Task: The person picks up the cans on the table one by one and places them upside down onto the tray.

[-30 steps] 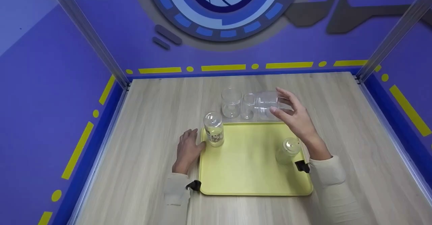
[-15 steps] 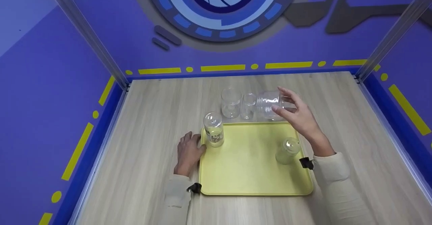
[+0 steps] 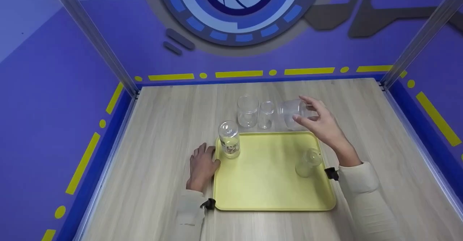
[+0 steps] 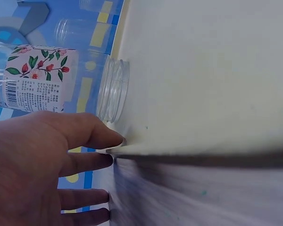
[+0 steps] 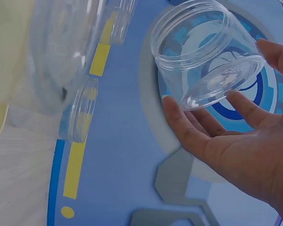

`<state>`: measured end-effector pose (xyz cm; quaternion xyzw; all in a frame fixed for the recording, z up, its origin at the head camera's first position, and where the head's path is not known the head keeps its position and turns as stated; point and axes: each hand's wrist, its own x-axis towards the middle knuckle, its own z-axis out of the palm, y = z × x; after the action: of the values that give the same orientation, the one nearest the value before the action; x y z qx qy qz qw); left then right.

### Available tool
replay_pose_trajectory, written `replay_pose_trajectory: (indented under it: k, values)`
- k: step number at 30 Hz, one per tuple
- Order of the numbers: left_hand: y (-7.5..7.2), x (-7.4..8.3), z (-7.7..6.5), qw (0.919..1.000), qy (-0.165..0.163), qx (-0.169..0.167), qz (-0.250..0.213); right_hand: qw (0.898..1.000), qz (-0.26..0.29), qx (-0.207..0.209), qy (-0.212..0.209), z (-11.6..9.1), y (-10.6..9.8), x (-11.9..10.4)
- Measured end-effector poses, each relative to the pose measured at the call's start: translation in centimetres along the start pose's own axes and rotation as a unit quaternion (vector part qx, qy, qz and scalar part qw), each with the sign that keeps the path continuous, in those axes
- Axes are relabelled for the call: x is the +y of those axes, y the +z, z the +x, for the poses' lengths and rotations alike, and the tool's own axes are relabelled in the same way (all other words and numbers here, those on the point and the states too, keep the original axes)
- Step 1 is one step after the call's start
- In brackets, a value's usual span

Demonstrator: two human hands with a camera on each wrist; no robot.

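My right hand [image 3: 320,125] holds a clear plastic jar [image 3: 292,112] by its base end, over the table behind the tray. The jar lies tilted on its side, its threaded mouth to the left in the head view; in the right wrist view the fingertips sit around the base of the jar [image 5: 203,56]. My left hand [image 3: 202,165] rests at the left edge of the yellow tray [image 3: 260,194], thumb touching the rim and the other fingers loosely straight outside it. Close by, a jar with a flowered label [image 4: 37,77] stands mouth down on the tray.
Another clear jar [image 3: 307,163] stands on the tray's right side, below my right forearm. Behind the tray's far rim, a wide clear jar [image 3: 247,111] and a narrower one [image 3: 266,115] stand side by side on the wooden table [image 3: 162,125]. Blue-purple walls [image 3: 54,107] enclose it.
The jar in my right hand has shifted slightly right, away from the narrow jar. My left hand has slid a little toward me along the tray's edge. The tray has stayed in place.
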<state>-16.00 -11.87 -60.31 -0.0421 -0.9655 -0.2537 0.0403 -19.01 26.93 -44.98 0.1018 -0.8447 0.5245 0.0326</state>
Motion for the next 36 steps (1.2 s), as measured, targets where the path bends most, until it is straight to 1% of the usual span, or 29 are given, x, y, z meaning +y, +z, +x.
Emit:
replay_pose_trajectory:
  k: [6,12,19,26,36]
  values:
    - [-0.1,-0.2,-0.2,0.9998,0.005,-0.003,0.019,0.999,-0.051,-0.010,0.014,0.4,0.1,0.5]
    - [-0.2,-0.2,-0.1,0.9998,0.006,0.002,0.020,0.994,-0.106,-0.016,0.008,0.7,0.2,0.9]
    - [-0.1,0.0,-0.1,0.9999,0.000,-0.003,0.013,0.988,-0.154,-0.024,0.002,0.7,0.4,1.8]
    - [-0.2,0.1,-0.1,0.9999,0.002,-0.006,0.011,0.984,-0.177,-0.036,0.011,0.8,0.7,2.6]
    - [0.0,-0.2,-0.1,1.0000,-0.001,-0.002,0.004,0.979,-0.196,-0.052,0.028,1.0,1.0,3.0]
